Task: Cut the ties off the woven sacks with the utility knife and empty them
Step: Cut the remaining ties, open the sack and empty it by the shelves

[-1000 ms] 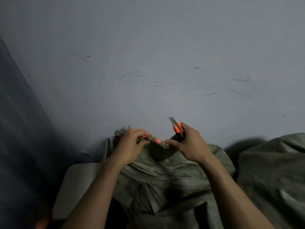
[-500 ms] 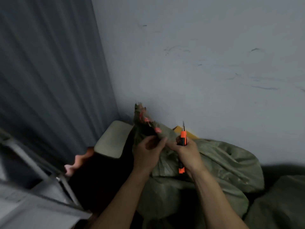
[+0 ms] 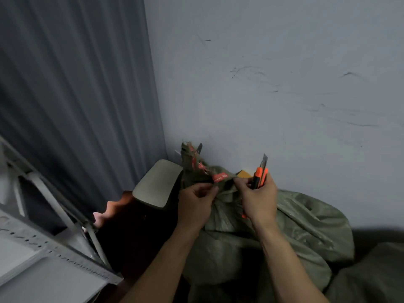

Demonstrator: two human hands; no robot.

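Head view: left hand (image 3: 194, 202) pinches the sack (image 3: 306, 226) at its neck, right hand (image 3: 259, 200) grips the utility knife (image 3: 260, 173) upright

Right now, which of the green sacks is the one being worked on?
The sack against the wall: left hand grips its red-tied neck, right hand holds the utility knife beside it. The other sack, lower right, lies untouched.

A pale grey plastered wall (image 3: 284, 62), marked with dark scuffs, is met on the left by a dark grey pleated curtain (image 3: 76, 95). A grey perforated metal rack (image 3: 65, 259) is seen at lower left. A beige rounded pad (image 3: 157, 184) is set in the dimly lit corner.
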